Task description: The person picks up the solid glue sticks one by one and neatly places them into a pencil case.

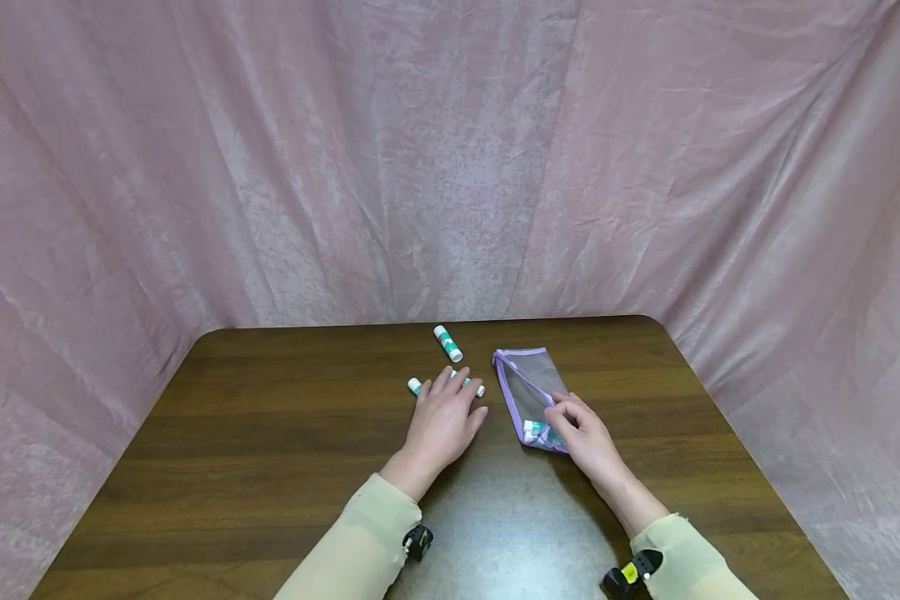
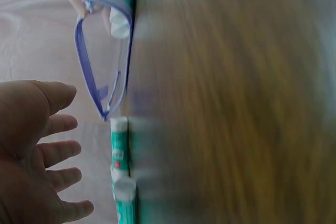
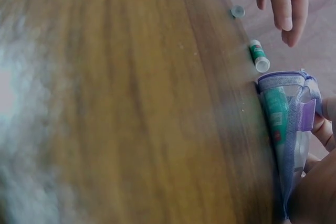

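Observation:
My left hand [image 1: 441,421] hovers with spread, fairly straight fingers over two white-and-green glue sticks [image 1: 414,386], partly covering them in the head view. The left wrist view shows a gap between its fingertips and the glue sticks [image 2: 119,142] on the table. With thumb and fingers my right hand [image 1: 588,437] pinches the upper edge of a mesh zip pouch [image 1: 506,400] trimmed in purple. The pouch's mouth gapes toward the left hand. Inside, at its near end, lies a green-and-white glue stick [image 3: 275,111].
Farther back on the brown wooden table [image 1: 270,417] lies another glue stick [image 1: 447,343], near the rear edge. A pink curtain [image 1: 450,167] hangs behind and around the table. Dark wrist cameras [image 1: 417,542] sit on both sleeves.

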Motion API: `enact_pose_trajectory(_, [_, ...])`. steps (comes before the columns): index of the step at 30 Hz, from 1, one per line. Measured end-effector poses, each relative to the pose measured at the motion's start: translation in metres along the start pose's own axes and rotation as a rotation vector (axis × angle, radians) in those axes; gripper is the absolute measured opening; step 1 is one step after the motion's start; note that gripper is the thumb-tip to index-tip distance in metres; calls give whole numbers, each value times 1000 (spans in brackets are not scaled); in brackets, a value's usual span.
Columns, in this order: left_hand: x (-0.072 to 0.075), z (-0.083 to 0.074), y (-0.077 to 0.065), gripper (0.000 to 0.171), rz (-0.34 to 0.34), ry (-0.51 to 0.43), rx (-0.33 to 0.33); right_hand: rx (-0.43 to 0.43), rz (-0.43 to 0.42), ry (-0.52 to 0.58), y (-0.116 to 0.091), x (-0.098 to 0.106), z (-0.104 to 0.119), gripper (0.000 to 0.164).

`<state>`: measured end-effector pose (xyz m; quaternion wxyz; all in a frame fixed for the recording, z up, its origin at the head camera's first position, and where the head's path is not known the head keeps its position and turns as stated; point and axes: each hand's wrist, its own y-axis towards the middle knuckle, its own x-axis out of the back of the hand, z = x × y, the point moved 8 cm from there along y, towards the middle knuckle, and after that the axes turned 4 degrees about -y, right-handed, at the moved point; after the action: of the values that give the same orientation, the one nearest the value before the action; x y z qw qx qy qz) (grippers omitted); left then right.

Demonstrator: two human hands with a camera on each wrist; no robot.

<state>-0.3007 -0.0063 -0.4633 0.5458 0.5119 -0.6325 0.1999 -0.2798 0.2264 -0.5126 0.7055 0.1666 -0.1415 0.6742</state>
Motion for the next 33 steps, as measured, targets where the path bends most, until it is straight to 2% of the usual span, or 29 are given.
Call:
enact_pose_trajectory(11, [6,40,-2,45,7,-2,93,-3,2,6,0,0,-1,27])
enact_pose_trajectory(16, [8,53,-3,47,10,-14,122,-4,-1,2,1,0,-3,27])
enact_pose_trajectory(24, [11,69,-7,46,17,-44,154,-9,3,4,1,0,-3,26])
enact_pose_trajectory(33, [6,79,-9,46,86,-73,197,-9,-1,-3,0,0,-1,26])
